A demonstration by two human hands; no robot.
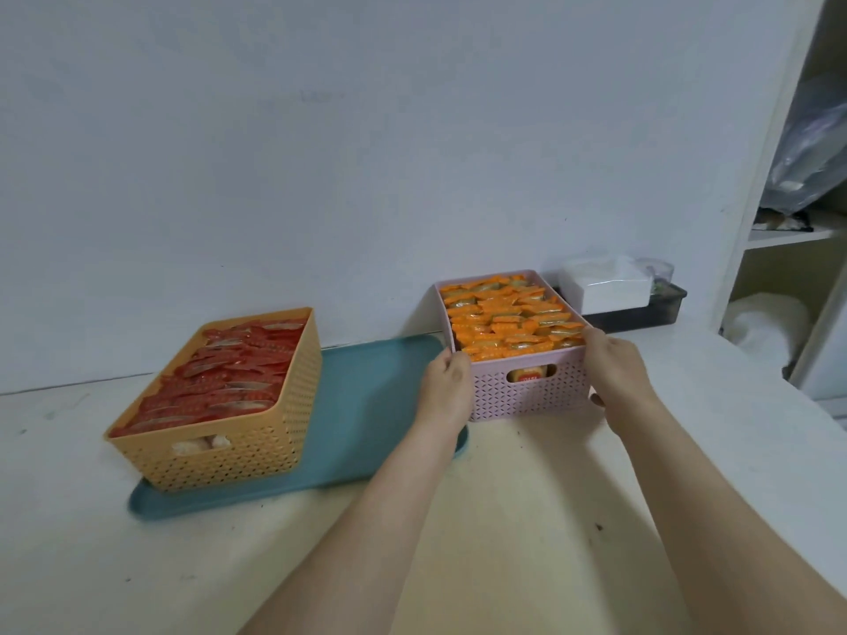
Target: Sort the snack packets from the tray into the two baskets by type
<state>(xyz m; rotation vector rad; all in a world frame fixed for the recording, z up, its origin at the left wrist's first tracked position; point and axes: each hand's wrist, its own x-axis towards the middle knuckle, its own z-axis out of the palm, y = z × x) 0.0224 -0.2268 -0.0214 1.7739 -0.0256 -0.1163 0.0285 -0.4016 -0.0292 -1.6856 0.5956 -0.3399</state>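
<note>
Your left hand [447, 382] and right hand [616, 366] clasp the near corners of the pink basket [527, 391], one on each side, a grip that steadies a full load of orange packets [504, 320]. The basket sits on the worktop [504, 520] just beside the teal tray [366, 405]. The red packets [220, 378] fill the orange basket [238, 451], which rests on the tray's left end. No loose packets show on the tray, so sorting looks finished.

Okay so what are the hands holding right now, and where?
Both hold the pink perforated plastic basket of orange packets by its near corners: the left hand at the near-left corner, the right hand at the near-right.
</note>
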